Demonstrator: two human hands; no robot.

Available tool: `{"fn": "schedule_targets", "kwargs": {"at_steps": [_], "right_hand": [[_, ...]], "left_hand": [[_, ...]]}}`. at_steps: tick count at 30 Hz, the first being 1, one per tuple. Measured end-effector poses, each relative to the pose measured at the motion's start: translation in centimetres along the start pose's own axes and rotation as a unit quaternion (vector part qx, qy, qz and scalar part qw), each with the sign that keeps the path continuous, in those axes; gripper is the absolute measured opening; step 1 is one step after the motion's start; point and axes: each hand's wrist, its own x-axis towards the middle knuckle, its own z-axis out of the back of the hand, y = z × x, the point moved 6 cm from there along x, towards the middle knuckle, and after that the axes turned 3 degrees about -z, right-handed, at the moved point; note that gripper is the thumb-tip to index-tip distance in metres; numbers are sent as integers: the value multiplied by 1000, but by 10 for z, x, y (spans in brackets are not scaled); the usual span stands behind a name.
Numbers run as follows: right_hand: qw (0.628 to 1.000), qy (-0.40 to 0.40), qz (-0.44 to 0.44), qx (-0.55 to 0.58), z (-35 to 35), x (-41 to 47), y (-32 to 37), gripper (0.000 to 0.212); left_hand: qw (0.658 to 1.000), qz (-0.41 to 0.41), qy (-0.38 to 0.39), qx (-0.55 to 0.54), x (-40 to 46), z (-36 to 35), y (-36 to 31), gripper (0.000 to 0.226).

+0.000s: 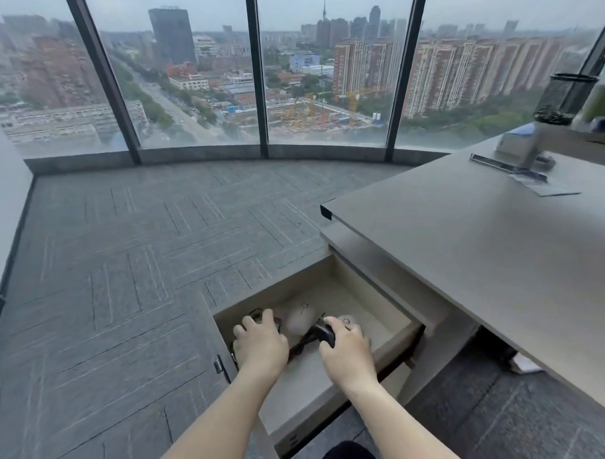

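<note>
Right hand curls thumb and fingers round the black mouse in the middle of the drawer, probably to lift it free of its trailing cord. Left hand bends over dark clutter by the drawer's left wall, likely steadying it, though I can't tell whether it grips.

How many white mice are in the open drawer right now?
2. One white mouse lies between the left hand and the right hand, which grips a black mouse; the other peeks out beyond the right hand. More may hide under the hands.
</note>
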Motion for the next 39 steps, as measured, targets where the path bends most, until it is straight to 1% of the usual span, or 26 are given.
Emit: {"fn": "schedule_targets", "kwargs": {"at_steps": [4,8,12,14,15,16,18,19,21,23,25,27,28,30,32,34,35,36,38,39], "right_hand": [[994,66,-25,-84,-34,20,-1,52],[978,99,-53,-173,-54,35,-8,48],[960,135,-80,-232,-67,45,-19,50],[964,126,-71,-224,-65,46,-18,47],[971,109,-53,-207,-61,45,-14,44],[978,87,-25,-188,-54,42,-9,39],[989,33,41,-139,-36,30,3,34],[992,10,66,-111,-26,20,8,30],[992,-15,103,-70,-12,-3,14,24],[989,-15,131,-68,-7,-30,15,22],[986,8,153,-62,-11,-59,16,25],[986,34,157,-38,-20,-85,16,36],[987,44,155,-21,-25,-96,14,40],[987,62,146,6,-37,-113,8,40],[987,81,136,10,-48,-126,2,48],[986,93,135,-2,-57,-136,-1,56],[986,93,137,-13,-61,-140,-1,55],[986,88,138,-23,-64,-142,-1,51],[987,67,142,-33,-67,-141,-2,37],[988,56,142,-33,-68,-140,-3,30]], "left_hand": [[995,25,82,51,14,-38,5,43],[985,52,151,72,22,-62,13,55],[979,57,184,61,27,-72,19,66],[979,47,188,64,29,-69,17,72],[981,45,183,56,29,-64,16,74],[984,39,169,40,30,-58,14,71],[993,4,117,0,31,-36,8,54],[996,-14,81,-26,30,-23,8,48],[994,-48,-10,-96,22,8,13,44],[979,-72,-95,-165,7,33,26,38],[964,-66,-149,-212,-12,45,47,34],[953,-39,-174,-247,-31,47,70,36],[949,-19,-173,-262,-40,45,79,39],[944,26,-143,-295,-55,32,97,46],[941,66,-100,-317,-67,15,111,51],[932,82,-54,-349,-77,-2,115,52],[917,86,-30,-388,-81,-9,115,50],[895,92,-6,-437,-85,-16,113,47],[846,106,40,-522,-91,-26,107,40],[832,107,54,-542,-93,-29,104,40]]}}
